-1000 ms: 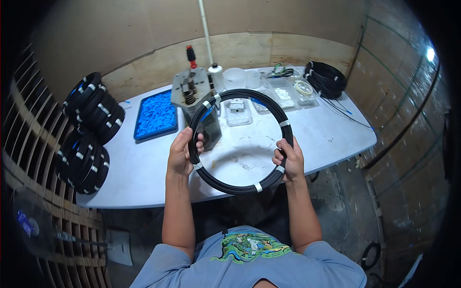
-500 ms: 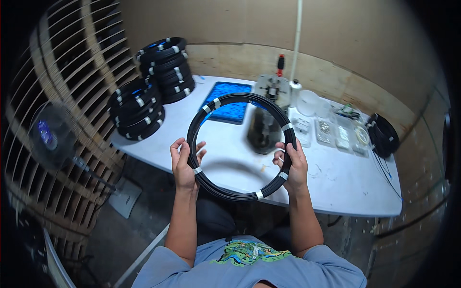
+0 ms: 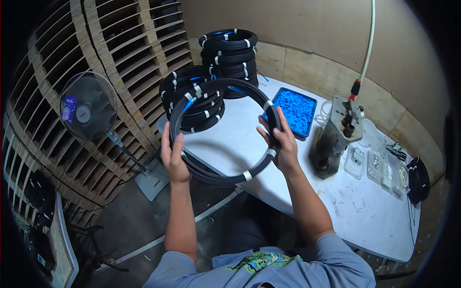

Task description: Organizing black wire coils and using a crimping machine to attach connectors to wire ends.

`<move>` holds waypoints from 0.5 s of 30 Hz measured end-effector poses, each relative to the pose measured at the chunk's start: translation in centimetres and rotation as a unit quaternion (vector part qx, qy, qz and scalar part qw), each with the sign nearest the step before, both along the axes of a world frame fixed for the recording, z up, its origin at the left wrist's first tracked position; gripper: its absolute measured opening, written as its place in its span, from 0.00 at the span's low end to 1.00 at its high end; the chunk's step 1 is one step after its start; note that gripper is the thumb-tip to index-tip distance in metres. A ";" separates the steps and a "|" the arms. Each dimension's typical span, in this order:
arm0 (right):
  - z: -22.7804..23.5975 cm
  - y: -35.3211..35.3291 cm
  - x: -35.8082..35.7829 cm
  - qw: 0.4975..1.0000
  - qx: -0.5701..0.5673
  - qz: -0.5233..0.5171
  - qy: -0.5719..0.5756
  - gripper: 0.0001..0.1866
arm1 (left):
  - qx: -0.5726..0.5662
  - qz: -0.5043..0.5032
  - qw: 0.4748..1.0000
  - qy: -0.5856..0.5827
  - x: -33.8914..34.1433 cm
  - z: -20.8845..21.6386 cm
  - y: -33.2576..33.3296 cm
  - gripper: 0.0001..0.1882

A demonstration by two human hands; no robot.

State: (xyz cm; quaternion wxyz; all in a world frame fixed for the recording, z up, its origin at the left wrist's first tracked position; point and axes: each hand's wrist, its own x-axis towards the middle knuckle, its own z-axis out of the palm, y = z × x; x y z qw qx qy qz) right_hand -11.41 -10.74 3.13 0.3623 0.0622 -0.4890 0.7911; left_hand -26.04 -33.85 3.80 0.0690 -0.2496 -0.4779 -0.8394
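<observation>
Leftward along the table is where the black coil [image 3: 225, 181] has shifted since half a second ago — its rim overlapped the metal machine [image 3: 331, 139] then, and now it is held up in front of the stacks. Beneath it spreads the white table [image 3: 307, 197], and off to my left a fan [image 3: 89, 98] stands on the floor. Two stacks of black coils [image 3: 230, 62] crowd the table's left end, the nearer one partly covered by the ring I hold. A blue tray [image 3: 310, 120] lies between them and the machine. My left hand [image 3: 175, 161] cups the ring's left side, fingers fairly straight; my right hand [image 3: 286, 146] grips the opposite side, fingertips showing through the ring. Smallest — white tape bands [image 3: 247, 175] around the held coil, and blue pieces [image 3: 294, 110] filling the tray.
</observation>
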 end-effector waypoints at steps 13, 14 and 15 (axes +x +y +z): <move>8.2 4.6 -25.0 0.985 0.109 -0.119 -0.055 0.35 | 0.003 0.033 0.997 -0.065 -19.5 10.8 2.6 0.27; 9.2 4.9 -26.5 0.982 0.115 -0.136 -0.058 0.36 | 0.004 0.033 0.997 -0.063 -21.3 11.3 2.9 0.27; 9.8 5.6 -27.9 0.976 0.129 -0.156 -0.084 0.36 | -0.029 0.017 0.997 -0.072 -22.8 11.7 3.5 0.28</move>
